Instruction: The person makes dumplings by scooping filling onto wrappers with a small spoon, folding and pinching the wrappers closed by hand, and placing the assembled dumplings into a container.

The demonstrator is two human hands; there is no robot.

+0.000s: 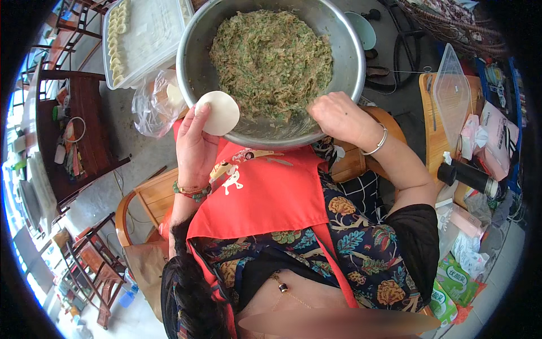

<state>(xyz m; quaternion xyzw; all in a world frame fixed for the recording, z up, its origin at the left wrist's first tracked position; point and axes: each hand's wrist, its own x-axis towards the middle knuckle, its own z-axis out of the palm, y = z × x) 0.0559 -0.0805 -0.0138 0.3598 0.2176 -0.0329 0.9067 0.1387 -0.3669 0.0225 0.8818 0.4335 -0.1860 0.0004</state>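
Observation:
My left hand (pixel 194 142) holds a round white dough wrapper (pixel 219 114) between thumb and fingers at the near left rim of a large steel bowl (pixel 343 46). A mound of minced filling with chopped greens (pixel 271 63) lies in the bowl. Over the bowl's near right side is my right hand (pixel 338 116), its fingers curled down at the edge of the filling; whether it grips anything is hidden. Left of the bowl, a plastic tray (pixel 150 38) bears rows of folded dumplings (pixel 115 55) along its left side. A clear plastic bag (pixel 154 106) with more wrappers (pixel 174 94) lies below the tray.
A light green bowl (pixel 362 30) stands beyond the steel bowl's right side. Further right, a wooden surface (pixel 432 114) bears a clear plastic lid (pixel 453 95) and a black bottle (pixel 470 176). Wooden chair parts (pixel 154 195) flank my body, and a dark wooden cabinet (pixel 87 140) stands at left.

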